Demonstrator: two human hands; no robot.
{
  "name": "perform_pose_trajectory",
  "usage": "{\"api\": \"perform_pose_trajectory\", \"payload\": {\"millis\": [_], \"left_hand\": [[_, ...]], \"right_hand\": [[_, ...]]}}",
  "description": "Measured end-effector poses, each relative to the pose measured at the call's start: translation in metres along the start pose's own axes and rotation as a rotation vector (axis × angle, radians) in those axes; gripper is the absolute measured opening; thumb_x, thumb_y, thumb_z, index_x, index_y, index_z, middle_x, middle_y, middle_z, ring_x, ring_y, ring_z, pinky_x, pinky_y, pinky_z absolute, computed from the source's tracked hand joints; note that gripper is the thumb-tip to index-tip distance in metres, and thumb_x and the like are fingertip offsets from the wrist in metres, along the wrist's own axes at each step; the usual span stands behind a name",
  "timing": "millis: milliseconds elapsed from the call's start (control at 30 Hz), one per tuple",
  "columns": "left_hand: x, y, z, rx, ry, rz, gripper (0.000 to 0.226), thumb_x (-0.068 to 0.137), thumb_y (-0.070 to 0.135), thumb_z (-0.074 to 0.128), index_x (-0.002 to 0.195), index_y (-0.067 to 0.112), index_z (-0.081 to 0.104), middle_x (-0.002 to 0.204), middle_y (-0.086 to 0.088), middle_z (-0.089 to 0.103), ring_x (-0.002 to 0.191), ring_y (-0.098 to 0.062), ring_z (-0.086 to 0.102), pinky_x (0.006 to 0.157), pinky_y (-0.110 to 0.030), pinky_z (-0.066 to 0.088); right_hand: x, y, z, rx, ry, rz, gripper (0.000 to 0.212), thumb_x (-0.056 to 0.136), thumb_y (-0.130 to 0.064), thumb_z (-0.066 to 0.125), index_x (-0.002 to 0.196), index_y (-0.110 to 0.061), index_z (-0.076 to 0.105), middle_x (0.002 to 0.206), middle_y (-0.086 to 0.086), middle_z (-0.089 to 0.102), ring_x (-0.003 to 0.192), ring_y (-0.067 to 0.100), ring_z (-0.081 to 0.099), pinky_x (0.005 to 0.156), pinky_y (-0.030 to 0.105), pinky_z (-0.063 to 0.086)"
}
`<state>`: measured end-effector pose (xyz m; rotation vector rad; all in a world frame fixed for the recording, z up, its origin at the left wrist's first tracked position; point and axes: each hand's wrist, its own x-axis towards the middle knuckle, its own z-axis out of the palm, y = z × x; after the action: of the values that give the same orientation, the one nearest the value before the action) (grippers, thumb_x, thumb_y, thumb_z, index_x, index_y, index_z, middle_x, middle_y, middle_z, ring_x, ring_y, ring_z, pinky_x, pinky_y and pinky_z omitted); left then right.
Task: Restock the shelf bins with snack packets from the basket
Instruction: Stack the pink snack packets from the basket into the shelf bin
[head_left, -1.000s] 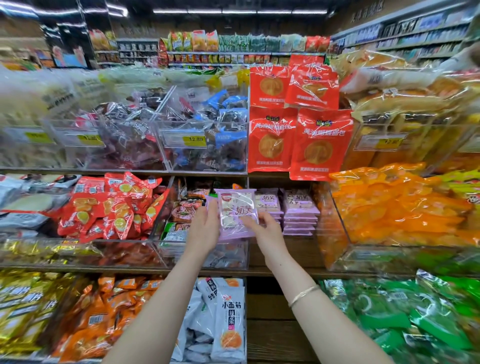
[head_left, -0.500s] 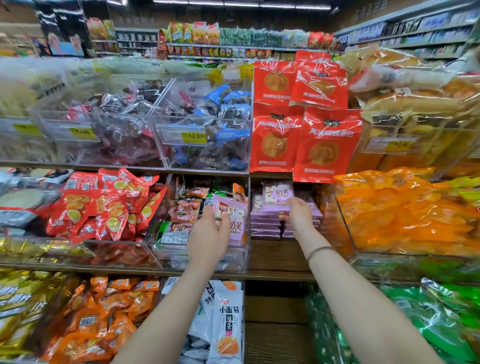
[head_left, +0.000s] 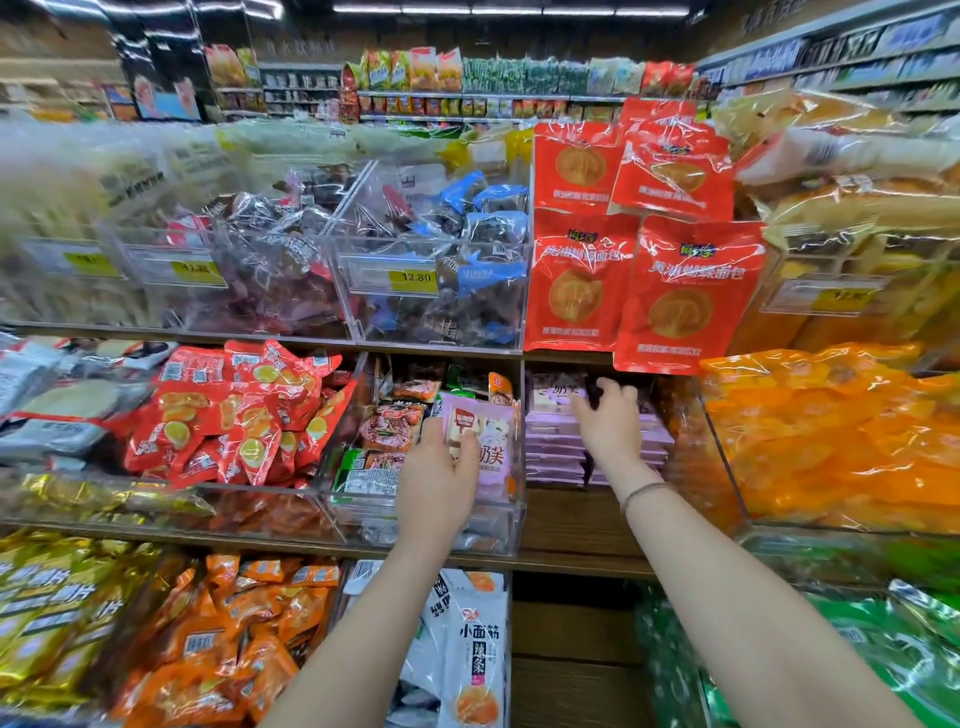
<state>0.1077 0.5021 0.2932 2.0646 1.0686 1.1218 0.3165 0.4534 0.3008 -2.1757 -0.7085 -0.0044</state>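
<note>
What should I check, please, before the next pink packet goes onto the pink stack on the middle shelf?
1. Left hand grip on the pink packet: ok, fingers curl round it.
2. Right hand free: cannot tell, its fingers lie on top of the pink stack.
3. Packet matches stack: ok, same pink wrapper.
4. Room above the stack: cannot tell, a red bag hangs over the gap.
5. Stack tidy: ok, its layers lie flat.
</note>
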Motion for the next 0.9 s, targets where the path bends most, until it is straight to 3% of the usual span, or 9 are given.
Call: {"api": "perform_pose_trajectory", "payload": {"millis": [100, 167, 267, 333, 400, 500, 633, 767, 900], "left_hand": [[-0.001, 0.004, -0.003, -0.177, 0.060, -0.066, 0.018, 0.096, 0.035, 0.045, 0.095, 0.017, 0.043, 0.057, 0.007, 0.046, 0.048, -0.008, 0.043, 0.044, -0.022, 0.032], [0.000, 0.010, -0.006, -0.332, 0.107, -0.150, 0.031, 0.096, 0.032, 0.045, 0.097, 0.001, 0.048, 0.071, -0.010, 0.055, 0.062, -0.014, 0.054, 0.056, -0.022, 0.042], [0.001, 0.024, -0.004, -0.480, 0.095, -0.211, 0.031, 0.095, 0.027, 0.047, 0.099, -0.003, 0.050, 0.109, -0.029, 0.055, 0.092, -0.033, 0.054, 0.079, -0.045, 0.043], [-0.003, 0.040, 0.002, -0.582, 0.032, -0.136, 0.026, 0.089, 0.031, 0.047, 0.090, 0.005, 0.053, 0.090, -0.018, 0.060, 0.083, -0.026, 0.054, 0.072, -0.041, 0.043], [-0.008, 0.051, 0.007, -0.593, -0.028, -0.060, 0.028, 0.088, 0.034, 0.044, 0.087, 0.007, 0.052, 0.081, -0.018, 0.056, 0.074, -0.018, 0.050, 0.066, -0.040, 0.040], [-0.012, 0.039, 0.010, -0.199, -0.096, 0.225, 0.041, 0.094, 0.051, 0.034, 0.080, 0.015, 0.048, 0.073, -0.002, 0.053, 0.066, -0.011, 0.047, 0.061, -0.036, 0.035], [-0.022, 0.011, 0.009, 0.549, -0.202, 0.570, 0.059, 0.083, 0.071, 0.012, 0.075, 0.022, 0.043, 0.075, 0.001, 0.055, 0.075, -0.020, 0.053, 0.062, -0.034, 0.032], [-0.025, 0.007, 0.014, 0.686, -0.227, 0.593, 0.048, 0.083, 0.061, 0.029, 0.062, 0.021, 0.047, 0.060, 0.000, 0.058, 0.060, -0.019, 0.056, 0.050, -0.026, 0.027], [-0.021, 0.006, 0.020, 0.639, -0.123, 0.653, 0.032, 0.074, 0.044, 0.048, 0.050, 0.023, 0.046, 0.047, 0.006, 0.050, 0.044, -0.015, 0.050, 0.042, -0.019, 0.025]], "right_hand": [[-0.038, -0.005, -0.008, 0.229, -0.007, -0.120, 0.030, 0.095, -0.034, 0.048, 0.117, -0.015, 0.056, 0.114, 0.003, 0.049, 0.092, 0.014, 0.051, 0.073, 0.025, 0.038], [-0.069, -0.011, -0.013, 0.363, -0.128, -0.206, 0.016, 0.095, -0.035, 0.049, 0.099, -0.023, 0.060, 0.103, -0.003, 0.052, 0.090, 0.004, 0.051, 0.071, 0.013, 0.036], [-0.107, -0.023, -0.022, 0.424, -0.335, -0.297, 0.006, 0.092, -0.036, 0.055, 0.096, -0.033, 0.058, 0.098, -0.016, 0.055, 0.086, -0.013, 0.050, 0.071, 0.004, 0.035], [-0.122, -0.028, -0.026, 0.527, -0.414, -0.275, 0.014, 0.092, -0.033, 0.058, 0.104, -0.037, 0.054, 0.101, -0.029, 0.057, 0.086, -0.019, 0.051, 0.071, 0.004, 0.038], [-0.126, -0.025, -0.030, 0.748, -0.446, -0.126, 0.022, 0.092, -0.023, 0.058, 0.112, -0.032, 0.057, 0.098, -0.021, 0.064, 0.073, -0.008, 0.058, 0.061, 0.008, 0.042], [-0.123, -0.011, -0.042, 1.074, -0.473, 0.211, 0.007, 0.090, -0.013, 0.059, 0.097, -0.014, 0.061, 0.073, -0.002, 0.057, 0.050, 0.008, 0.050, 0.045, 0.020, 0.037], [-0.106, 0.024, -0.049, 1.175, -0.330, 0.443, 0.007, 0.089, -0.008, 0.060, 0.096, -0.005, 0.061, 0.079, 0.003, 0.058, 0.050, 0.011, 0.046, 0.043, 0.021, 0.038], [-0.077, 0.050, -0.049, 1.253, -0.202, 0.608, 0.006, 0.090, -0.010, 0.061, 0.096, -0.009, 0.061, 0.088, 0.005, 0.060, 0.061, 0.013, 0.046, 0.042, 0.019, 0.045], [-0.042, 0.051, -0.045, 1.302, -0.154, 0.641, 0.025, 0.090, -0.010, 0.062, 0.114, -0.006, 0.057, 0.096, 0.008, 0.060, 0.067, 0.013, 0.051, 0.048, 0.017, 0.050]]}}
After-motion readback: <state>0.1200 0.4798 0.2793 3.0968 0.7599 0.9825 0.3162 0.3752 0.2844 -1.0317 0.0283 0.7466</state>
